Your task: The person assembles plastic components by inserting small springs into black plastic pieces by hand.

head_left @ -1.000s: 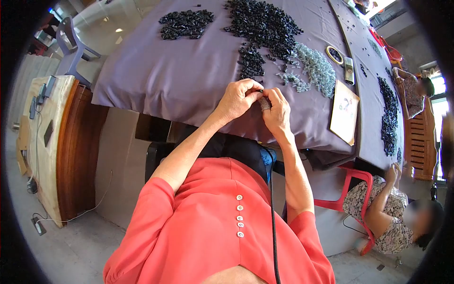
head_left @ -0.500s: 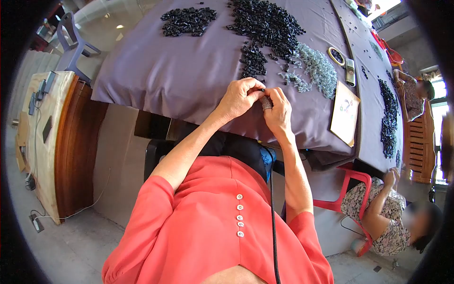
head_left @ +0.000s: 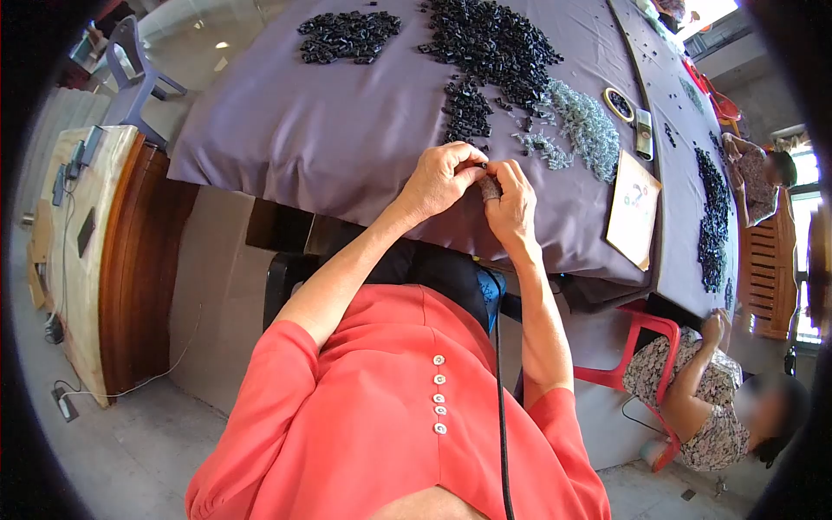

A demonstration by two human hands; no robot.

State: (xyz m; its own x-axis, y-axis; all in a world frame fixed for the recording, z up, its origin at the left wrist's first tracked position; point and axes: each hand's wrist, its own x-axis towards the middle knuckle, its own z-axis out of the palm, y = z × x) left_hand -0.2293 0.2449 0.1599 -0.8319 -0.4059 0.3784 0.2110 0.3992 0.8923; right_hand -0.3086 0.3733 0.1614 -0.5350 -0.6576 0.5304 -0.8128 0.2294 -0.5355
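In pinched left hand (head_left: pixel 438 180) — black piece (head_left: pixel 483 165)

A bare left hand (head_left: pixel 440 180) pinches a small black piece (head_left: pixel 483 165) above a smooth grey-purple tablecloth (head_left: pixel 286 130).
Close beside it, a bare right hand (head_left: pixel 510 208) curls its fingers; beyond lie heaped glossy black pieces (head_left: pixel 494 48) and a pile of small translucent pieces (head_left: pixel 588 130).
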